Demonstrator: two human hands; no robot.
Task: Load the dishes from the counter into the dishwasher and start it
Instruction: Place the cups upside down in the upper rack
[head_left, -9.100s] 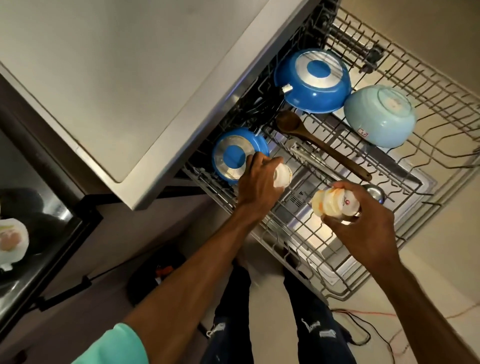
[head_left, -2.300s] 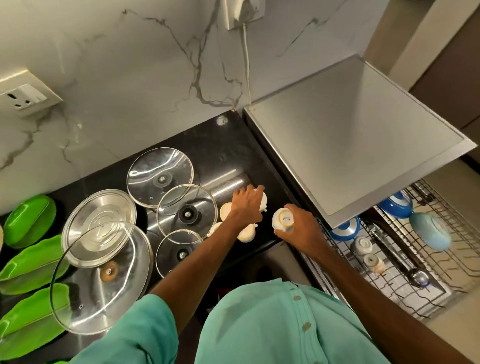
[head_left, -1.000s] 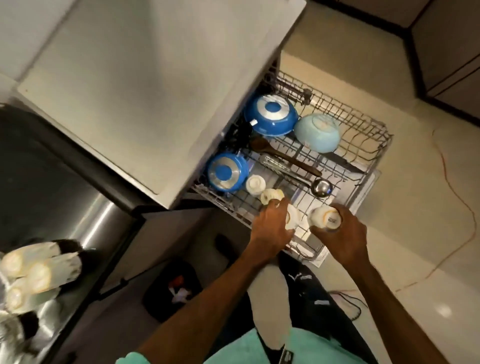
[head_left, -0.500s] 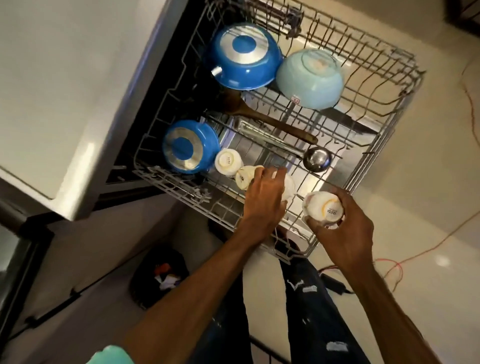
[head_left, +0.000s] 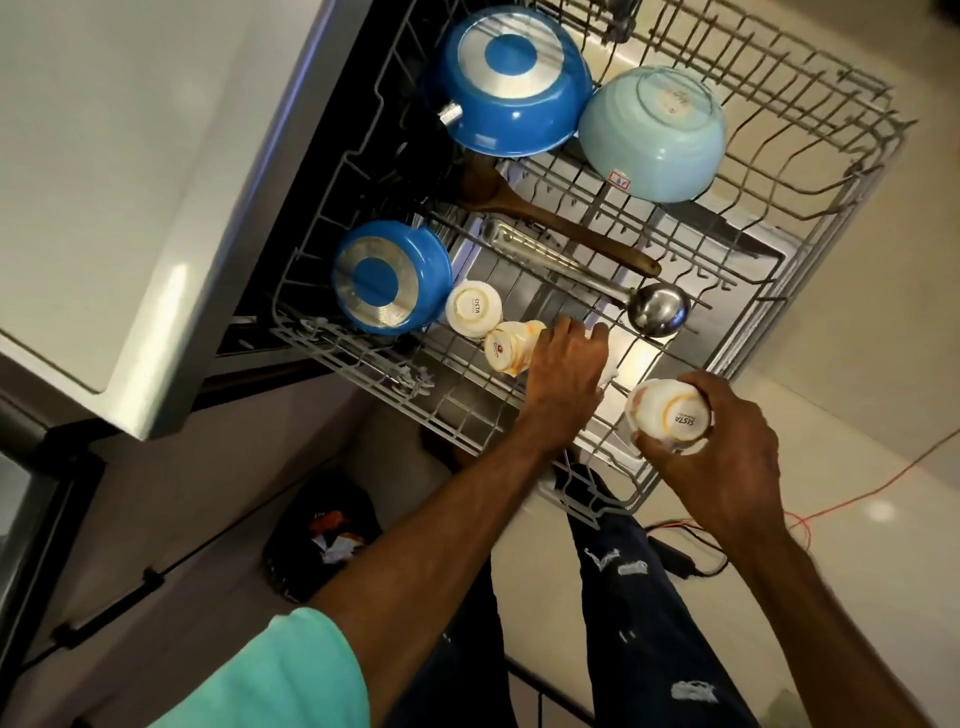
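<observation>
The right hand (head_left: 727, 457) grips an upturned white cup (head_left: 670, 415) over the near right corner of the dishwasher rack (head_left: 831, 171). The left hand (head_left: 563, 374) curls over a second cup (head_left: 605, 372), mostly hidden beneath it, near the rack's near edge. Just left of its fingers lies a tilted cup (head_left: 511, 345), touching an inverted cup (head_left: 474, 314) beside the small blue pan (head_left: 387, 275). A steel ladle (head_left: 657, 309) and a wooden spoon (head_left: 550, 213) cross the middle. A large blue pan (head_left: 511, 78) and a pale blue bowl (head_left: 654, 132) sit towards the far edge.
</observation>
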